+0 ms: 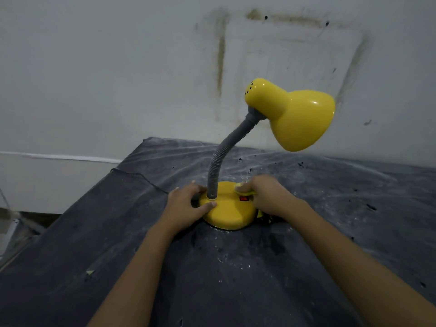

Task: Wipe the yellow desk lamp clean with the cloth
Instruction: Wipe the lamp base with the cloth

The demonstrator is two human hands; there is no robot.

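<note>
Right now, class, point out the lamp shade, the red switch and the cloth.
lamp shade [304, 119]: head view, on its glossy outer dome.
red switch [243, 198]: head view, on its red face.
cloth [250, 192]: head view, on the yellow fold above the switch.

You will find no text, label or number that can be read here. The red switch [243, 198] on the base of the yellow desk lamp [226, 214] is too blurred to show any marking.

dark dusty table [236, 279], yellow lamp [230, 214] on it
</note>
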